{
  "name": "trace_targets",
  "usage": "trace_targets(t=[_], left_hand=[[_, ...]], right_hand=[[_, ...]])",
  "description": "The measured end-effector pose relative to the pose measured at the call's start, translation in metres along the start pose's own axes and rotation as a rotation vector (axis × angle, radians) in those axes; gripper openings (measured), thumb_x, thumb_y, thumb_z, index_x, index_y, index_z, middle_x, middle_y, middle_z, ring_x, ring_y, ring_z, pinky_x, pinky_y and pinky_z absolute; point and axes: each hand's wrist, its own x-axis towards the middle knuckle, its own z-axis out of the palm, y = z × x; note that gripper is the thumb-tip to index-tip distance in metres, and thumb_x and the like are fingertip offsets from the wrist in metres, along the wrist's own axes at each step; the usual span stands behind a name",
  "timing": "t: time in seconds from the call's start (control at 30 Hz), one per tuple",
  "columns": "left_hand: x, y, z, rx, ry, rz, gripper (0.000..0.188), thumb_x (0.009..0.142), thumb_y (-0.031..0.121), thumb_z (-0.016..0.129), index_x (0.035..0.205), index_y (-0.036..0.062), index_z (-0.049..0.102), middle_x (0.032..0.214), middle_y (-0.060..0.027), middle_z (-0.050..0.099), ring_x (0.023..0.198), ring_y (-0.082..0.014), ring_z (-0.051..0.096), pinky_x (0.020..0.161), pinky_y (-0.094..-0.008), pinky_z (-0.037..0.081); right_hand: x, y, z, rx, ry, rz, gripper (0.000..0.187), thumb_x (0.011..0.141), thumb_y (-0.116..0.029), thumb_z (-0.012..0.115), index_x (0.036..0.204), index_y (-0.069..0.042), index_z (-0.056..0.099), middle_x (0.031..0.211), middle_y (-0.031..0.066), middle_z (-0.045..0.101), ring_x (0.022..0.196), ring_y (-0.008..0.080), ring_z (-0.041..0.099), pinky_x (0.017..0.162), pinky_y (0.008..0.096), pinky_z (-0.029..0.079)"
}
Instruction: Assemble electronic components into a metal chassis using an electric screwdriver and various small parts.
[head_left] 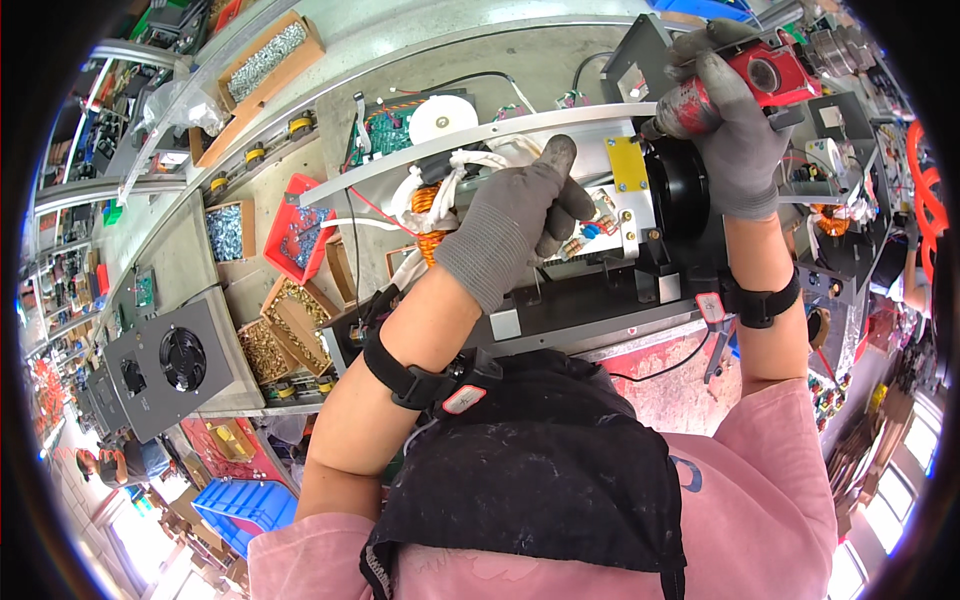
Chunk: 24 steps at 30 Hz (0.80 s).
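At the left, a grey panel with a round black fan lies beyond the near boxes of small fasteners, and a red bin stands to their far right. The opened electrical assembly fills the middle of the bench: at its left far part sit a green circuit board and a white disc, and nearer, an orange copper coil wrapped about with white leads. A pale metal strip slants over it, its right end farther off than its left.

The left hand, in a grey glove, reaches far and rightward over the assembly, its fingers partly curled just below the strip; whether they grip anything I cannot tell. To its right come a yellow plate and a black round housing. The right hand, gloved alike and well apart from the left, is wrapped around a red power tool, whose nose points left, near the strip's right end.
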Motion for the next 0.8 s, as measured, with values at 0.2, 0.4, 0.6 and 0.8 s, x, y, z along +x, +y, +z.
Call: trace_targets(t=[0.2, 0.4, 0.6, 0.8], left_hand=[[0.004, -0.003, -0.001, -0.014, -0.015, -0.033, 0.063, 0.088, 0.059, 0.04, 0.072, 0.0023, 0.063, 0.05, -0.0022, 0.048, 0.042, -0.0088, 0.041, 0.041, -0.0235, 0.033], [0.003, -0.001, -0.001, 0.021, -0.035, 0.005, 0.06, 0.09, 0.056, 0.041, 0.072, 0.0025, 0.063, 0.051, -0.0014, 0.048, 0.043, -0.0079, 0.041, 0.042, -0.0221, 0.034], [0.001, 0.003, 0.003, -0.039, -0.042, -0.004, 0.059, 0.09, 0.055, 0.042, 0.071, 0.0029, 0.063, 0.052, -0.0013, 0.047, 0.043, -0.008, 0.04, 0.042, -0.0224, 0.033], [-0.006, 0.005, -0.001, -0.074, -0.015, -0.005, 0.058, 0.089, 0.054, 0.044, 0.071, 0.0017, 0.061, 0.05, -0.0014, 0.046, 0.041, -0.0081, 0.037, 0.04, -0.0225, 0.03]], right_hand=[[0.001, -0.013, 0.009, 0.202, 0.08, 0.136, 0.03, 0.085, -0.007, 0.053, 0.114, 0.001, 0.05, 0.098, 0.0135, 0.061, 0.084, 0.0195, 0.061, 0.073, 0.0318, 0.052], [0.0, -0.009, 0.006, 0.277, 0.093, 0.195, 0.028, 0.084, -0.006, 0.053, 0.112, 0.001, 0.051, 0.096, 0.013, 0.061, 0.083, 0.0183, 0.061, 0.071, 0.0303, 0.051], [0.005, -0.008, 0.01, 0.115, -0.007, 0.057, 0.026, 0.082, -0.009, 0.056, 0.106, 0.0, 0.053, 0.093, 0.0127, 0.062, 0.082, 0.0173, 0.06, 0.07, 0.03, 0.051], [0.007, -0.019, 0.02, 0.228, 0.067, 0.39, 0.025, 0.078, -0.019, 0.065, 0.094, -0.008, 0.05, 0.064, 0.0021, 0.056, 0.044, 0.0105, 0.05, 0.039, 0.0229, 0.039]])
